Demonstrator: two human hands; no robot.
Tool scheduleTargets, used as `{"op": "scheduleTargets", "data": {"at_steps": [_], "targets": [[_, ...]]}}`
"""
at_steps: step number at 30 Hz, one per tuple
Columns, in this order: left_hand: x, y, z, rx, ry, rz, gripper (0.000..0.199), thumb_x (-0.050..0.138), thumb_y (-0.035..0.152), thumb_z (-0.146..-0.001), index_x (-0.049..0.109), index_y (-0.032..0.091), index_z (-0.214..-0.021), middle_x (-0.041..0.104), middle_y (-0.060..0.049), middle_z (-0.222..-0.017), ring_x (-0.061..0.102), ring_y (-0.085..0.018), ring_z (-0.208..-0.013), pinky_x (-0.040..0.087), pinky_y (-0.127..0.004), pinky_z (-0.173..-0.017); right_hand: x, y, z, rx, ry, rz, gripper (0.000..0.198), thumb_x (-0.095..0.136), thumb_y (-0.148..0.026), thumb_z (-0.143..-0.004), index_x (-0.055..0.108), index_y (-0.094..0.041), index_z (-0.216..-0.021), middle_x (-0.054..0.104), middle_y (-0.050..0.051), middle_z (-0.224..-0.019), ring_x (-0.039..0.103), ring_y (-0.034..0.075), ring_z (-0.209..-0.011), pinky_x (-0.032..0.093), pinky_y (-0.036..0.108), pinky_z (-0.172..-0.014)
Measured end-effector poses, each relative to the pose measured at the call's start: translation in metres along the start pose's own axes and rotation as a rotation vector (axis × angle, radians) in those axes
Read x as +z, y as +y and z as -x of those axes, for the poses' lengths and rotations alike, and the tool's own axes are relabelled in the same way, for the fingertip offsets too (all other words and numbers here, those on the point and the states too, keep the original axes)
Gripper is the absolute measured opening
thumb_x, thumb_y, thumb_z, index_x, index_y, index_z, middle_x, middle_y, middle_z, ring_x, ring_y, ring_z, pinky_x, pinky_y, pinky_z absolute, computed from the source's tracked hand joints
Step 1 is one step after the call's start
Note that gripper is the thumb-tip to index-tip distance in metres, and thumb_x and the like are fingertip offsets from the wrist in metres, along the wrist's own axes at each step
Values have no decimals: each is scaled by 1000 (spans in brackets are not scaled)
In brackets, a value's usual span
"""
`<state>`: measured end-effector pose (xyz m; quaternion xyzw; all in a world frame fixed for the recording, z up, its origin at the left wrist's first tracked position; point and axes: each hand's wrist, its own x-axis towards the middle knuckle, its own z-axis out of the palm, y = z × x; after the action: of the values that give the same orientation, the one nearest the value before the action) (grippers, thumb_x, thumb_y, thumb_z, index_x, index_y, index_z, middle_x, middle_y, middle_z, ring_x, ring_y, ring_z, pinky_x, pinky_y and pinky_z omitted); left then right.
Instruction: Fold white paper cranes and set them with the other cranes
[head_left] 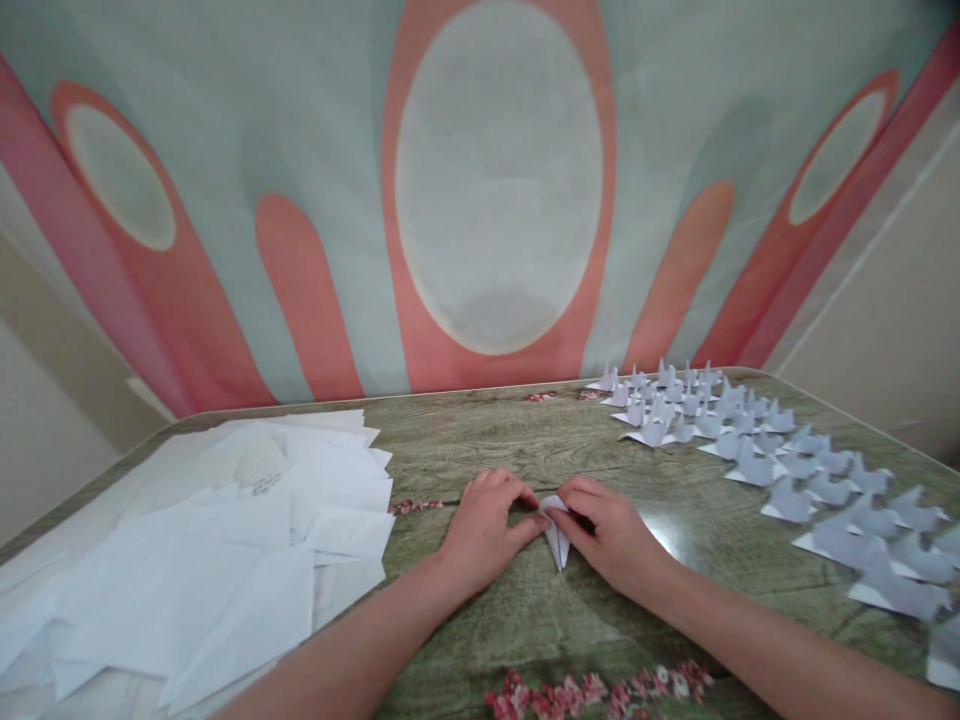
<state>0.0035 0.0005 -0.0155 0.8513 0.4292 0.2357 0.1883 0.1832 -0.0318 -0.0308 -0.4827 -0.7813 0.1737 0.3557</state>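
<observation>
A small piece of folded white paper (557, 548) lies at the middle of the table, its narrow point toward me. My left hand (491, 525) pinches its upper left side between thumb and fingers. From the other side, my right hand (611, 530) grips the paper's upper right, thumb and fingers pressed on it. The fingertips of both hands nearly meet and cover part of its far end.
Loose sheets of white paper (225, 570) are piled on the left of the wood-patterned table (450, 440). Several folded white paper birds (750, 465) stand in rows along the right. A patterned backdrop (499, 180) rises behind the table's far edge.
</observation>
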Motion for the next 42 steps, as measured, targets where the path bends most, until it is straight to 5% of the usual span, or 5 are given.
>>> {"op": "scheduleTargets", "data": {"at_steps": [11,22,31,42], "targets": [[1,-4,-18,-10,-118,16,24,73,38,-65,66,26,-84,62,3,-82,54,-17,-83,36,-27,-74,-1,4,-1,-2,-28,-37,22,46,-22,-89,56,-19,-70,53,2,-74,52,14,-70,42,27,-64],[3,-4,-19,-34,-92,8,24,72,37,-64,68,25,-84,63,1,-84,54,-19,-85,37,-29,-77,-8,-8,3,42,-21,5,8,53,-22,-82,54,-19,-75,52,2,-74,50,16,-69,40,28,-63],[4,-2,-18,-58,-86,-2,21,69,28,-63,68,26,-84,64,1,-85,54,-21,-86,38,-31,-78,1,-13,-3,61,37,153,14,56,-31,-81,54,-19,-73,51,2,-71,50,17,-70,38,27,-62],[3,1,-16,-48,-77,-10,19,68,32,-66,67,26,-84,64,2,-85,54,-20,-86,37,-30,-77,3,-8,-4,53,63,187,20,49,-20,-81,46,-20,-62,50,1,-68,49,15,-67,36,25,-59]]}}
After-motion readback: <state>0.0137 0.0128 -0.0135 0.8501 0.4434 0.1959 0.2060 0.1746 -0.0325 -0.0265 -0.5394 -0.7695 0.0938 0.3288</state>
